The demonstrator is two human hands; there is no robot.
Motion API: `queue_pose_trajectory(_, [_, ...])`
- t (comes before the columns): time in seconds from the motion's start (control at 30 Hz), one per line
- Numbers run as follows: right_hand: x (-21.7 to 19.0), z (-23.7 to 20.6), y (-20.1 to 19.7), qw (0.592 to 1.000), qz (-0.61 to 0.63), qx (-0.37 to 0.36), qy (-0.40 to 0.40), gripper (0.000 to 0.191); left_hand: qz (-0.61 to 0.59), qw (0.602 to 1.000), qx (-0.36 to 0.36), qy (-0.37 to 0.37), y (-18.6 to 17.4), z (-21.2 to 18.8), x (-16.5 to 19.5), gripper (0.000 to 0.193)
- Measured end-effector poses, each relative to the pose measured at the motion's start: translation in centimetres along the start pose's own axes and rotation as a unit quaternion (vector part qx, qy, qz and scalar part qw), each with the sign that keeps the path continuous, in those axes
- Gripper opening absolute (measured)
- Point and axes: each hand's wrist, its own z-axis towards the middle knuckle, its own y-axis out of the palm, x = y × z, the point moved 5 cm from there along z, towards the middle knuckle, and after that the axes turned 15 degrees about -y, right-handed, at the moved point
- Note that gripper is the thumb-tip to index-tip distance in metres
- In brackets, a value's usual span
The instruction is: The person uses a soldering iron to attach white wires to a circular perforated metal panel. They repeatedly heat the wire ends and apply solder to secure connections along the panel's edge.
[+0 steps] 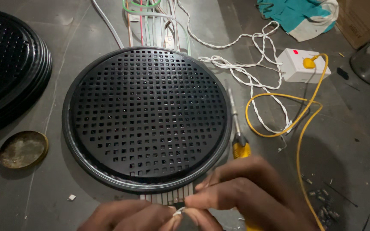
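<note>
Head view: small white bit [179,211], prob. a wire end or tiny part, too small to tell, sits pinched between fingertips of both hands at bottom centre, just below a row of thin flat metal strips [168,197] poking out from under the near rim of the round black perforated grille [146,117]. Left hand [129,217] grip is together on the bit from the left; right hand [249,192] grip closes on it from the right, fingers curled over.

To do this well, judging by the layout: keep both pinches tight and low near the strips, move the bit in small steps, and keep wrists braced on the floor so nothing slips. Light is dim, so lean in.

Yellow-handled screwdriver [238,137] lies just right of the grille, tip pointing away. Yellow cable [298,128] loops beside it up to a white socket box [302,64]. Twisted white wires [253,68] tangle near. Small loose parts [324,205] scatter at right. Round brass-coloured lid [23,149] lies left; stacked black grilles [9,64] far left.
</note>
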Motion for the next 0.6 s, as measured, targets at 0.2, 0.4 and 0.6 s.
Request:
queue_pose_trajectory(0.2, [0.4, 0.0, -0.4, 0.999, -0.023, -0.008, -0.021, 0.025, -0.010, 0.996, -0.064, -0.063, -0.4, 3.0, 1.3, 0.019])
queue_pose_trajectory(0.4, [0.2, 0.0, -0.9, 0.998, -0.060, 0.001, -0.034, 0.028, -0.075, 0.946, -0.265, -0.170, 1.9, 2.3, -3.4, 0.023])
queue_pose_trajectory(0.6, [1.0, -1.4, -0.2, 0.996, -0.071, -0.013, -0.057, 0.030, -0.090, 0.928, -0.292, -0.215, 2.0, 2.3, -3.4, 0.023])
